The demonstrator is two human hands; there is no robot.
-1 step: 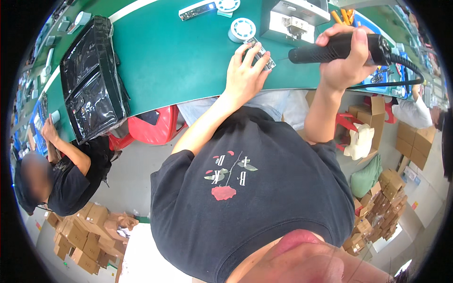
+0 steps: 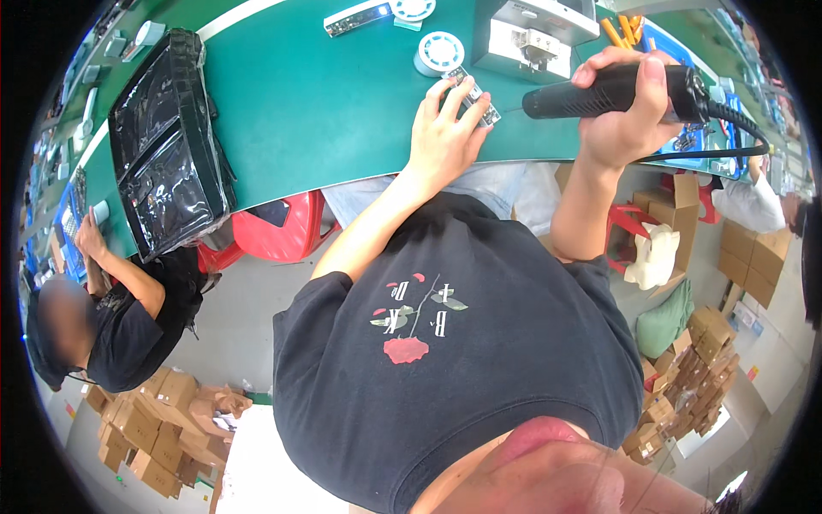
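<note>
My left hand presses its fingers over a narrow part with an exposed circuit board and holds it down on the green table. A round white piece with light-blue segments stands at the far end of that part. My right hand is wrapped round a black corded electric screwdriver, held level above the table. Its thin bit points left, close to the near end of the circuit board; whether they touch I cannot tell.
A similar part lies at the far side. A grey-white metal fixture stands beyond the screwdriver, near orange-handled tools. A black plastic-wrapped case lies at left; another person sits beyond it. A red stool stands by the table.
</note>
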